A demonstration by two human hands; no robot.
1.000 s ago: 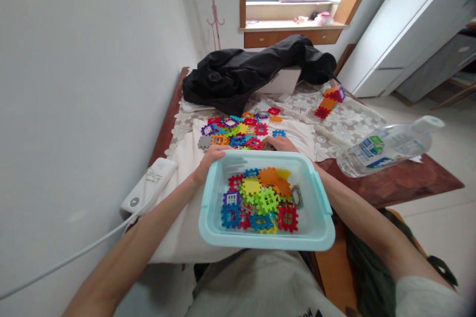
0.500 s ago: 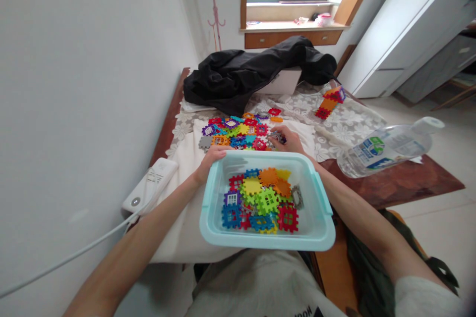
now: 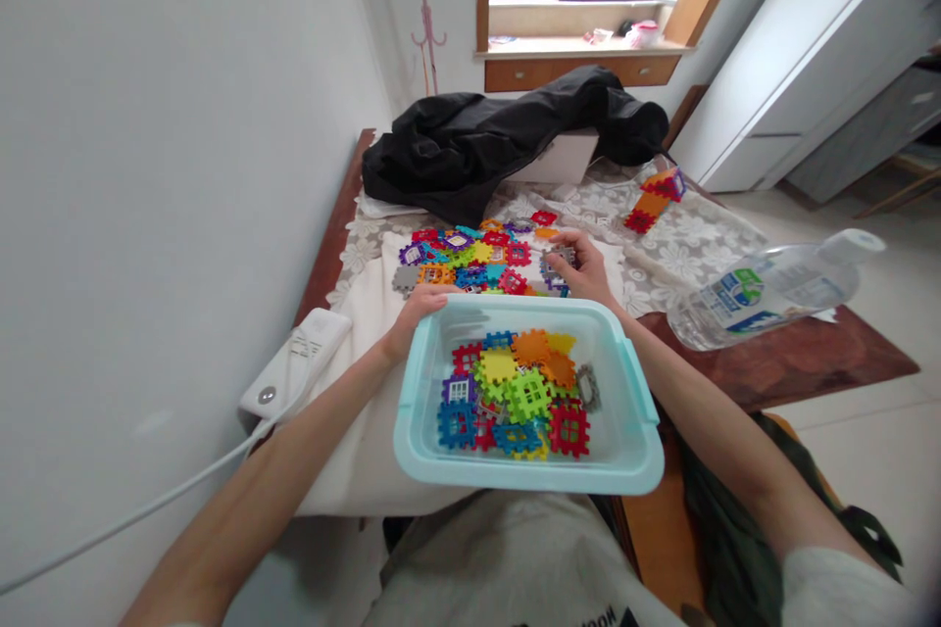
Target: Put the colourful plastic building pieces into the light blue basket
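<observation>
The left hand [image 3: 412, 313] is curled over the far left corner of the pale blue bin [image 3: 624, 451], fingers hooked on the rim and gripping it, with the bin sitting at the near edge of the table against the person's lap. Inside it lies a jumble of interlocking plastic tiles [image 3: 519, 392], yellow, green, orange, red and blue, piled toward the middle. Just beyond the bin's far rim the right hand [image 3: 584, 269] is closed around a small cluster of grey and purple tiles [image 3: 555, 265], fingers wrapped over the top, held just above the white cloth [image 3: 368, 333]. To the left of that hand spreads the loose heap of coloured tiles [image 3: 463, 260] on the cloth, right beside it. Farther back a black jacket [image 3: 485, 142] is slumped across the table, and a small built stack of tiles [image 3: 654, 196] stands on the lace off to the right. A clear plastic bottle [image 3: 765, 289] lies on its side at the right, and a white power strip [image 3: 294, 367] sits at the left edge.
</observation>
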